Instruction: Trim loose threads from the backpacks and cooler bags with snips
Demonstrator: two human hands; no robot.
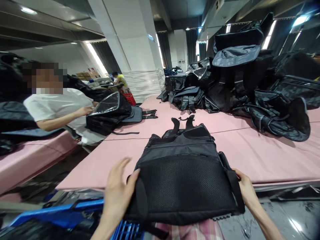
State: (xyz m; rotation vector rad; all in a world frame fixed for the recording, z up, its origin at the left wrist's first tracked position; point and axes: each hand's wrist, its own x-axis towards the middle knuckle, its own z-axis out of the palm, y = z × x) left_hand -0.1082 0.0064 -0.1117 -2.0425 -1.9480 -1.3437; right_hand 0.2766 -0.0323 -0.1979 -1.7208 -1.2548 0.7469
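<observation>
A black backpack [183, 173] lies flat at the near edge of a pink table [270, 153], mesh panel up, straps pointing away from me. My left hand [118, 190] rests against its left side, fingers spread, thumb on the bag's edge. At the right side my right hand [246, 188] has its fingers curled round the bag's edge and side strap.
A big heap of black bags [240, 76] fills the far right of the table. At the left a person in a white shirt [60, 106] handles another black bag [108, 115]. A blue crate [75, 213] stands below my left hand. A white pillar [135, 50] rises behind.
</observation>
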